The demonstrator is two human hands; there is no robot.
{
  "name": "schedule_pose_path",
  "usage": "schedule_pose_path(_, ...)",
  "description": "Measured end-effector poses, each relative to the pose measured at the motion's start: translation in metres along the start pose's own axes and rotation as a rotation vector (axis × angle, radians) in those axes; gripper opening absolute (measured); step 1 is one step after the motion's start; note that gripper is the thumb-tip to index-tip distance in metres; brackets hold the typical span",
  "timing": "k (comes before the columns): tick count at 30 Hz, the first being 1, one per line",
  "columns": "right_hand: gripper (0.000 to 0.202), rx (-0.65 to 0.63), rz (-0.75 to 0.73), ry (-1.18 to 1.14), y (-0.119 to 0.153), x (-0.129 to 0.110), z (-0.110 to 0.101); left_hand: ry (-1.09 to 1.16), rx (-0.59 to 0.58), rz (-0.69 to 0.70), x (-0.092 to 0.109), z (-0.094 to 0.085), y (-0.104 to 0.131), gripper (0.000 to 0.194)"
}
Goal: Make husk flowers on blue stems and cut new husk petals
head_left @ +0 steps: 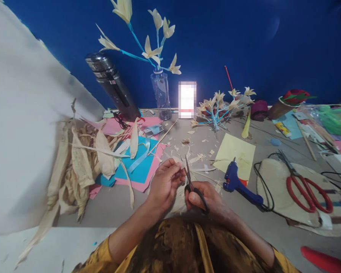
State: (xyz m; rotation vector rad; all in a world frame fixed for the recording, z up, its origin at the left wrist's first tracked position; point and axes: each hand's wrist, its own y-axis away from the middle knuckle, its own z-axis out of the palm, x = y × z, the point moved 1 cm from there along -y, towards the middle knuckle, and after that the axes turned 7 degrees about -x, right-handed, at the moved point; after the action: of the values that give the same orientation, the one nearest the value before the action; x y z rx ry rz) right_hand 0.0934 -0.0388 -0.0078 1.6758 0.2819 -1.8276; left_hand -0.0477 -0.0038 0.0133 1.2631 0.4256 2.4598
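My right hand point(206, 199) grips a small pair of black-handled scissors point(188, 175), blades pointing up and away from me. Close beside the blades, my left hand point(167, 178) is closed in a pinch; what sits between its fingertips is too small to make out. Pale dried husk strips point(204, 175) and scraps lie on the grey table just beyond both hands. To the left is a heap of dried corn husks point(81, 167), partly over blue paper point(140, 163) and pink paper point(159, 151). A blue glue gun point(240, 185) rests right of my right hand.
Large red-handled scissors point(308, 191) lie on a pale board point(268, 178) at right, with a black cord around. Behind stand a dark flask point(116, 89), a clear bottle point(161, 94) holding husk flowers, and a bunch of husk flowers point(216, 113). Yellow paper point(230, 148) lies mid-right.
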Motion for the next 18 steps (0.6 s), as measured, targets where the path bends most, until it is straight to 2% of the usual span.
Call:
schedule_pose_path(6,0.061,0.051,0.052,-0.033,-0.002,0.011,0.002,-0.013,-0.021,0.025,0.001,-0.002,0.002,0.029)
schedule_pose_path(13,0.055,0.08,0.083,-0.012,-0.002,0.013,0.002,-0.062,-0.054,0.019,0.004,-0.006,0.001,0.023)
schedule_pose_path(16,0.054,0.088,0.013,-0.025,-0.002,0.011,0.001,-0.042,-0.05,-0.011,0.004,-0.009,0.001,0.025)
schedule_pose_path(18,0.048,0.141,-0.059,-0.043,-0.002,0.007,0.001,-0.013,-0.06,-0.026,0.003,-0.01,0.001,0.026)
